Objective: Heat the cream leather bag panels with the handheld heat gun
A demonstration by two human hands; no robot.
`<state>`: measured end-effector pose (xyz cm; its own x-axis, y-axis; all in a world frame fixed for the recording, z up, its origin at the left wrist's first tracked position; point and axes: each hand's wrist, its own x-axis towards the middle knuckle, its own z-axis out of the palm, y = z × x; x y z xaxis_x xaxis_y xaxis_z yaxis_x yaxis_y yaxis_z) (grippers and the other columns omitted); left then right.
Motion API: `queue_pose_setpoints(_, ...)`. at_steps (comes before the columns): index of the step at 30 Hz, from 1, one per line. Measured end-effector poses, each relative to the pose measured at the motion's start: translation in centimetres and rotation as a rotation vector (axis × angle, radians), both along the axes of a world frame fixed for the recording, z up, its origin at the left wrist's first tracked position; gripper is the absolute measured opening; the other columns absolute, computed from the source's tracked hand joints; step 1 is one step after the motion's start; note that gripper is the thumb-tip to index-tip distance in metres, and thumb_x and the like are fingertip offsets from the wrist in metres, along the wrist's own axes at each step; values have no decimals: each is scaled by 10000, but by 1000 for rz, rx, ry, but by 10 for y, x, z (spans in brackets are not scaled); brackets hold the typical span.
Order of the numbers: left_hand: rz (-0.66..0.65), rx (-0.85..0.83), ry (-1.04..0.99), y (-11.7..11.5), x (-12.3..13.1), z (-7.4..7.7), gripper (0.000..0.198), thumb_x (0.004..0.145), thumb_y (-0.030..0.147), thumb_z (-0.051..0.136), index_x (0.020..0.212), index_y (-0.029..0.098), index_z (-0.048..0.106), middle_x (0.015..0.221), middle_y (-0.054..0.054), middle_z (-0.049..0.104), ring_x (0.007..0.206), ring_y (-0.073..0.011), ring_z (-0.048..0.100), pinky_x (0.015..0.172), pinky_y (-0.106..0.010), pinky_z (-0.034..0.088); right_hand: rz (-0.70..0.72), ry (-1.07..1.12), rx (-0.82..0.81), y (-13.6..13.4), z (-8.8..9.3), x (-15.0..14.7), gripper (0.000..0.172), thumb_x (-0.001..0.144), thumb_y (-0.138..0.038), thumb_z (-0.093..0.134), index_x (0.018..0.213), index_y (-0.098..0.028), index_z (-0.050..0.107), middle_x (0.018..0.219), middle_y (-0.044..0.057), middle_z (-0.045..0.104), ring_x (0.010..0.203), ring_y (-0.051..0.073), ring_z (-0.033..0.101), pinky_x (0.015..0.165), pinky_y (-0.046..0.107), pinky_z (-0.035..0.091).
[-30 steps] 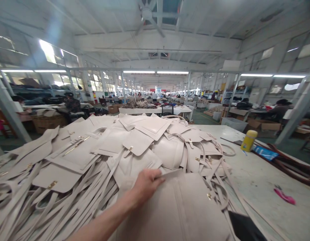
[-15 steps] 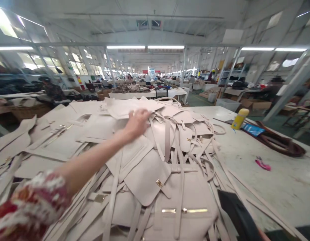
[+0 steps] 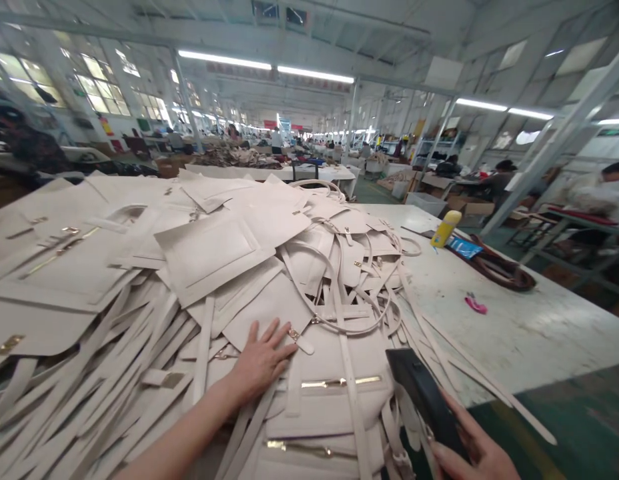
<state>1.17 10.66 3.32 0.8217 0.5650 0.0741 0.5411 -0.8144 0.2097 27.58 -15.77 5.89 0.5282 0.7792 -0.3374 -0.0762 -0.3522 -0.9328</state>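
Observation:
My left hand (image 3: 259,363) lies with its fingers spread on a beige leather-like bag panel (image 3: 269,300). Its fingertips are beside a gold clasp (image 3: 292,335) with a small tab. In my right hand (image 3: 482,447), at the lower right, is a black boxy handheld tool (image 3: 422,393), tilted over the edge of the pile; I cannot make out its exact kind. Under and around both hands spreads a heap of beige bag pieces. Among them are a panel with a gold zipper (image 3: 342,383), a stitched rectangular panel (image 3: 214,253) and many loose straps (image 3: 134,353).
The pile covers most of a white worktable (image 3: 439,320). On the table's right side are a yellow bottle (image 3: 445,229), a blue packet (image 3: 464,248), a coiled brown strap (image 3: 504,273) and a small pink tool (image 3: 475,304). People work at other tables behind.
My left hand has come back from the far part of the pile to the nearer panel. The stitched panel and a looped strap now lie differently on top. The view has shifted.

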Motion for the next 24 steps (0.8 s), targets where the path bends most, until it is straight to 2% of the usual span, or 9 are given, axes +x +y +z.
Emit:
queue_pose_setpoints(2, -23, -26, -22, -6, 11, 0, 387, 751, 108, 442, 1071, 289, 563, 1354, -40, 373, 1281, -280, 220, 998, -600, 41, -13, 33, -15, 5, 2, -1, 1015, 624, -477, 675, 1379, -121, 98, 544, -12, 660, 403, 190, 559, 380, 258, 458)
queue_pose_setpoints(4, -75, -54, -83, -18, 27, 0, 359, 745, 77, 420, 1023, 240, 579, 1298, -66, 431, 1251, -259, 283, 1016, -553, 129, -45, 22, -5, 12, 7, 0, 966, 630, -486, 661, 1369, -150, 137, 412, -57, 582, 333, 167, 498, 337, 242, 410)
queue_pose_setpoints(7, -212, -126, -183, -33, 59, 3, 375, 735, 69, 429, 1072, 193, 537, 1208, -88, 492, 1132, -206, 421, 973, -392, 322, -66, -1, -6, 27, 16, 6, 938, 610, -457, 669, 1360, -164, 186, 425, -58, 582, 337, 170, 509, 340, 253, 423)
queue_pose_setpoints(9, -293, -161, -206, -38, 81, 5, 417, 720, 61, 440, 1114, 185, 501, 1184, -87, 503, 1078, -185, 458, 923, -324, 377, -34, -19, -1, 40, 21, 13, 913, 626, -413, 662, 1364, -173, 180, 446, -68, 573, 347, 165, 520, 340, 252, 437)
queue_pose_setpoints(12, -348, -101, -193, -40, 110, 3, 369, 754, 172, 497, 1121, 196, 488, 1281, -95, 422, 1195, -239, 353, 999, -415, 278, 95, -39, 16, 67, 20, 28, 813, 679, -326, 621, 1359, -209, 190, 488, -77, 560, 379, 160, 546, 335, 240, 447)
queue_pose_setpoints(14, -347, -41, -160, -43, 121, -4, 363, 766, 315, 531, 1110, 204, 494, 1334, -90, 362, 1272, -291, 218, 1032, -511, 139, 180, -33, 12, 92, 15, 38, 737, 681, -277, 605, 1331, -232, 262, 524, -69, 569, 393, 172, 567, 323, 247, 454)
queue_pose_setpoints(16, -328, -19, -134, -49, 126, -14, 378, 794, 392, 491, 1125, 209, 483, 1327, -80, 375, 1286, -291, 184, 1038, -527, 69, 243, -15, -1, 120, 9, 46, 685, 654, -239, 611, 1287, -222, 349, 550, -49, 591, 378, 188, 575, 298, 261, 452)
queue_pose_setpoints(21, -252, -33, -130, -59, 123, -29, 386, 822, 369, 446, 1176, 217, 438, 1302, -75, 404, 1220, -254, 308, 1038, -471, 121, 231, -66, 63, 178, -2, 53, 647, 674, -219, 614, 1273, -199, 371, 552, -53, 576, 381, 154, 569, 318, 231, 452)
queue_pose_setpoints(24, -223, -33, -126, -56, 114, -24, 350, 801, 342, 472, 1128, 218, 461, 1259, -74, 435, 1198, -252, 322, 1023, -464, 153, 147, -98, 123, 177, 0, 50, 681, 689, -255, 613, 1304, -223, 320, 580, -65, 560, 396, 144, 562, 335, 235, 464)
